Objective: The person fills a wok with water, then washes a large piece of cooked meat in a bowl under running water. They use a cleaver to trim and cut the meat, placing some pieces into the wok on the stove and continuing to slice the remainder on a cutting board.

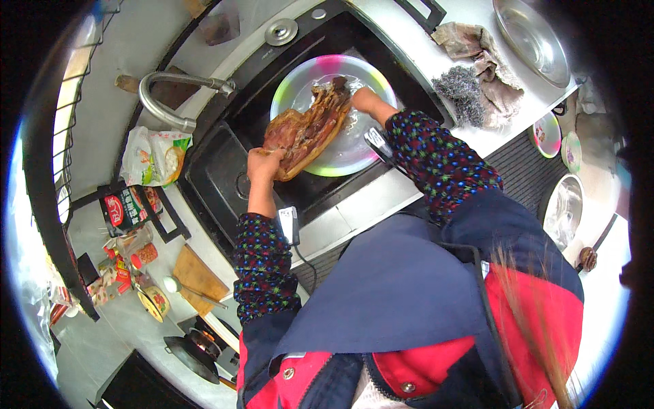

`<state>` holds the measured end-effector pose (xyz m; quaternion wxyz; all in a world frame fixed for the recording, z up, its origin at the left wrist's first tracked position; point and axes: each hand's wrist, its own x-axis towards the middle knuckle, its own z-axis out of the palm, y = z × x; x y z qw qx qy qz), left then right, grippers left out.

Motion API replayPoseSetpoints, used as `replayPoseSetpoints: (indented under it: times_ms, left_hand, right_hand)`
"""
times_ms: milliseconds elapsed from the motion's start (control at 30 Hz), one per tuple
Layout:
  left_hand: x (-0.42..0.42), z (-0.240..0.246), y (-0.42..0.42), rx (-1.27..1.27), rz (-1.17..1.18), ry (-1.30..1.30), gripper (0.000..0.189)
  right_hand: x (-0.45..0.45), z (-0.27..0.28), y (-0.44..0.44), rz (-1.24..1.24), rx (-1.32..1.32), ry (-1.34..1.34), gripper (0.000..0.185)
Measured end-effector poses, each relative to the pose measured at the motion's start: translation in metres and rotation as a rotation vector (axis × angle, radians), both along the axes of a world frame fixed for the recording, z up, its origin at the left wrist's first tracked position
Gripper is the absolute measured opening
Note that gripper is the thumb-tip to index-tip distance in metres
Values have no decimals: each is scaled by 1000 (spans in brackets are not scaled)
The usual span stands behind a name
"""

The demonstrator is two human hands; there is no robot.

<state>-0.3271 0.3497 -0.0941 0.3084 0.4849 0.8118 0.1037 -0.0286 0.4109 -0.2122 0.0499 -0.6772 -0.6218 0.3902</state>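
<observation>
A slab of reddish-brown cured meat [312, 130] slants over a plastic basin [352, 161] with a pink, yellow and green rim. Water glistens in the basin, which stands in a black sink [217, 153]. My left hand [264, 164] grips the meat's lower left end, thumb on top, just outside the rim. At the meat's upper right edge is my right hand [366, 101], over the basin with its fingers curled. Those fingertips are hidden, so whether they grip the meat is unclear.
A metal faucet [153, 89] curves in at the left, near a plastic food bag [156, 156]. Steel wool [460, 92], a crumpled rag [498, 92] and a metal basin [536, 41] lie at the right. Lower left are a wooden cutting board [199, 278] and a wok [189, 358].
</observation>
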Motion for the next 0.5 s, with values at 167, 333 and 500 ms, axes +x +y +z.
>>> replayPoseSetpoints:
  times_ms: [167, 333, 500]
  left_hand:
    - [-18, 23, 13, -67, -13, 0, 52]
    - [-19, 41, 14, -109, 113, -159, 43]
    - [-8, 49, 10, -101, 132, -186, 41]
  right_hand:
    - [-3, -74, 11, -1269, -257, 1011, 13]
    - [-19, -80, -16, -308, 361, -109, 19]
    - [-58, -30, 1, -585, -443, 1664, 15]
